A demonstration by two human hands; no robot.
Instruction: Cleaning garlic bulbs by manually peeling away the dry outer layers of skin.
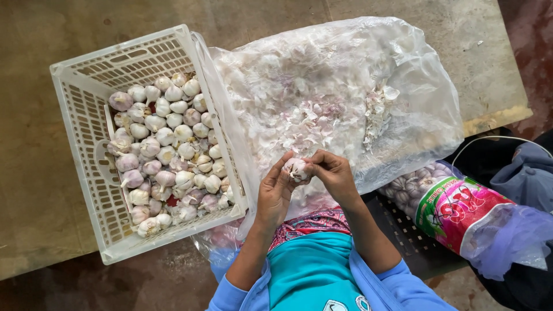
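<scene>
I see left hand and right hand both grasping one garlic bulb | white crate of garlic just left.

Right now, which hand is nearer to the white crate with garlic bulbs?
Left. The left hand is just beside the white crate's right wall, holding a garlic bulb; the right hand is farther right, over the plastic sheet.

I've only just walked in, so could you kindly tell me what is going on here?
A person holds one garlic bulb between both hands, the left hand cupping it and the right hand pinching its papery skin. Loose skins lie on the clear plastic sheet in front. A white slatted crate beside the left hand holds many bulbs, and a printed bag of more garlic lies by the right arm.
</scene>
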